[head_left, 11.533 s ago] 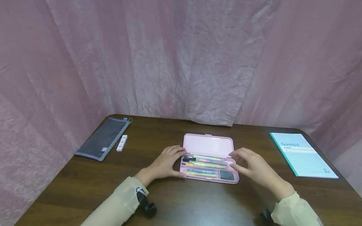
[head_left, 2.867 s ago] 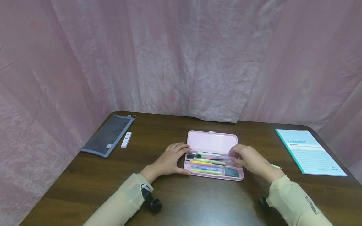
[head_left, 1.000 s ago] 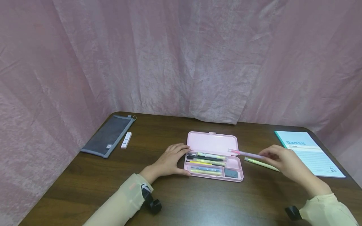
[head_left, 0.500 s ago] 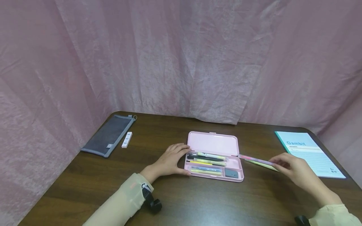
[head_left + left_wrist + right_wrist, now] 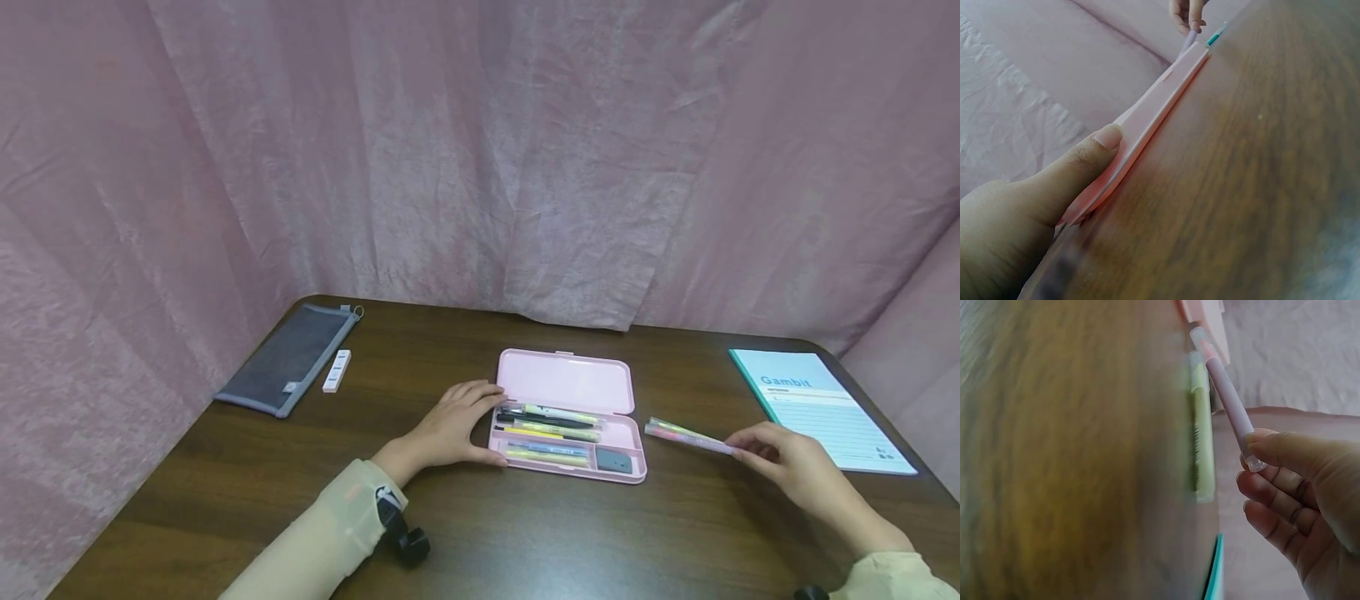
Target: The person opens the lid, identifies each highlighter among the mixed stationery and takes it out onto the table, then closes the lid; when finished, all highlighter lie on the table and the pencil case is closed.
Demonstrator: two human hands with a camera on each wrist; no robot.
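Note:
A pink pencil case (image 5: 564,382) lies opened out on the table, with several pens in its tray and a grey-blue block (image 5: 613,460) in the small front-right compartment. My left hand (image 5: 448,429) grips the case's left end, the thumb (image 5: 1088,156) against its front wall. Right of the case, my right hand (image 5: 798,471) pinches the end of a lilac highlighter (image 5: 1232,403) between thumb and fingers; its clear cap end points toward the case. A pale green highlighter (image 5: 1204,440) lies on the table close beside it, partly hidden behind it in the head view.
A "Gambit" notepad (image 5: 821,417) lies on the right, near the right hand. On the far left are a grey mesh zip pouch (image 5: 285,362) and a small white strip (image 5: 337,372). Pink curtains (image 5: 480,167) surround the table's back and sides.
The lilac highlighter has come out of the case and moved right and down beside the green one, which lay there earlier. The left hand has stayed on the case.

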